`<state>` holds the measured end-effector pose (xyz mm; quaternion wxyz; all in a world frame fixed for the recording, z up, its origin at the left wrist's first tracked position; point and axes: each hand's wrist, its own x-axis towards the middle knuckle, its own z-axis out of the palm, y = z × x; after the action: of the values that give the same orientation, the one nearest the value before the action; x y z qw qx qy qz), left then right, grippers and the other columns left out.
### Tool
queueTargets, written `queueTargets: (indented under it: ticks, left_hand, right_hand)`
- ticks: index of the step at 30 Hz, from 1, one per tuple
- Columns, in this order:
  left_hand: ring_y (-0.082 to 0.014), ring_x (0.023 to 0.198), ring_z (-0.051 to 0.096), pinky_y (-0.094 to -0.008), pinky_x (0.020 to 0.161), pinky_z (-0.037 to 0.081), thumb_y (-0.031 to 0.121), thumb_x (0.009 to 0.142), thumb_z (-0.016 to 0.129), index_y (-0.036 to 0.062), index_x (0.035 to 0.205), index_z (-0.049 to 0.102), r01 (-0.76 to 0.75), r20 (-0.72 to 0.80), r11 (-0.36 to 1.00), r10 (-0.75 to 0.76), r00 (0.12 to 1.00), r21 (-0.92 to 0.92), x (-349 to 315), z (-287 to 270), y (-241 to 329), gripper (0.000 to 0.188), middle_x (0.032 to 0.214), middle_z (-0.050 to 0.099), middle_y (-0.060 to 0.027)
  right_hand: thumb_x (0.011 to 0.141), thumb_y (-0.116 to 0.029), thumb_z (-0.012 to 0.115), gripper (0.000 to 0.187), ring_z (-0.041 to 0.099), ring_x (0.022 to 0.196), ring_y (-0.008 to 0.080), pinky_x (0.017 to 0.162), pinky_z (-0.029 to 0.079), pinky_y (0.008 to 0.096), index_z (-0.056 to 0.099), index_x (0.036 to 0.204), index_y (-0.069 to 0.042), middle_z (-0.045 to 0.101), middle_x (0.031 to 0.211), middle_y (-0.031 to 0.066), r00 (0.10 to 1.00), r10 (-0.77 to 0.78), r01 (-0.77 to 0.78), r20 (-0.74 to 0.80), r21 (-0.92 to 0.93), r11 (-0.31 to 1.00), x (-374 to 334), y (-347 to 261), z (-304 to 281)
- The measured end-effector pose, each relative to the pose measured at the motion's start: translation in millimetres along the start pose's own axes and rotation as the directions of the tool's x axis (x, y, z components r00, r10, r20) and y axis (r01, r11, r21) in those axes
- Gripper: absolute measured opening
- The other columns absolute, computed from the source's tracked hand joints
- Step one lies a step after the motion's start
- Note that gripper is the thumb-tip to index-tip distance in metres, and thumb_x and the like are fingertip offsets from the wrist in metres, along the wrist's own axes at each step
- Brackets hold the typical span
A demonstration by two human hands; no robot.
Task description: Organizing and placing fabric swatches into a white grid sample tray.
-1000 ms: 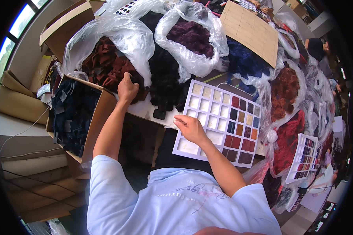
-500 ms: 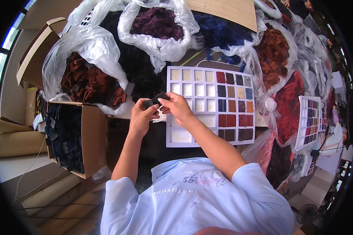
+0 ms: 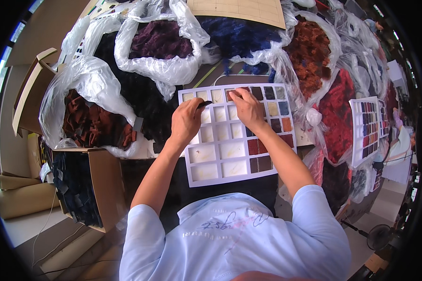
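A white sample board (image 3: 211,154), divided into a grid of square and larger cells, lies in front of me. Several cells on its right side hold carpet-like swatches (image 3: 260,164) in red, dark brown, orange, grey and blue; those on the left show bare backing. My left hand (image 3: 186,122) is over the board's upper left, pinching a small dark swatch (image 3: 204,104). Farther right, my right hand (image 3: 251,111) has its fingers closed at a top-row cell with something reddish-brown beside the fingertips. What they grip there, if anything, is hidden.
Plastic bags of purple fibre (image 3: 162,40), blue fibre (image 3: 239,35), rust fibre (image 3: 309,49) and brown scraps (image 3: 91,117) surround the board. A cardboard box (image 3: 105,187) with dark scraps stands left. Another swatch board (image 3: 365,131) is at right, near a red bag (image 3: 337,122).
My hands were together at the board's left edge, handling dark pieces. They have parted and moved over its upper cells, the left keeping a dark swatch. The whole view has shifted somewhat.
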<state>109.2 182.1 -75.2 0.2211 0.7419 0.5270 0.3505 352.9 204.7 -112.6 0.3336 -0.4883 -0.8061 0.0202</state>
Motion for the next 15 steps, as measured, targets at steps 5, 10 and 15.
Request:
queueTargets:
  ticks: [5,10,15]
  left_hand:
    - [-0.034,0.087,0.062,-0.0417,0.076,0.051,0.002,0.08,0.068,0.0069,0.094,0.071,-0.261,-0.068,0.943,0.28,0.958,0.208,46,33,-15,0.015,0.093,0.063,-0.0109]
    - [-0.0319,0.088,0.062,-0.0409,0.076,0.052,0.0,0.077,0.066,0.0076,0.099,0.073,-0.278,0.079,0.946,0.269,0.96,0.164,52,37,-30,0.024,0.091,0.06,-0.0109]
    - [-0.0323,0.091,0.062,-0.0415,0.078,0.053,-0.001,0.077,0.061,0.0038,0.11,0.069,-0.332,0.176,0.904,0.292,0.94,0.269,46,33,-22,0.034,0.097,0.06,-0.0119]
  right_hand:
    - [0.083,0.001,0.059,0.035,0.059,0.111,0.0343,0.097,0.048,0.0426,0.073,0.114,-0.006,0.063,0.116,0.0172,0.99,0.051,-0.051,0.13,-0.006,0.999,1,-6,0]
    - [0.083,-0.003,0.059,0.035,0.056,0.11,0.0321,0.097,0.047,0.0403,0.073,0.115,-0.006,0.061,0.114,0.0146,0.981,0.035,-0.035,0.191,-0.001,0.999,1,-3,-4]
    - [0.08,-0.001,0.06,0.033,0.058,0.108,0.0306,0.094,0.048,0.0392,0.075,0.109,-0.006,0.064,0.109,0.0133,0.978,0.029,-0.048,0.209,0.09,0.995,11,10,0]
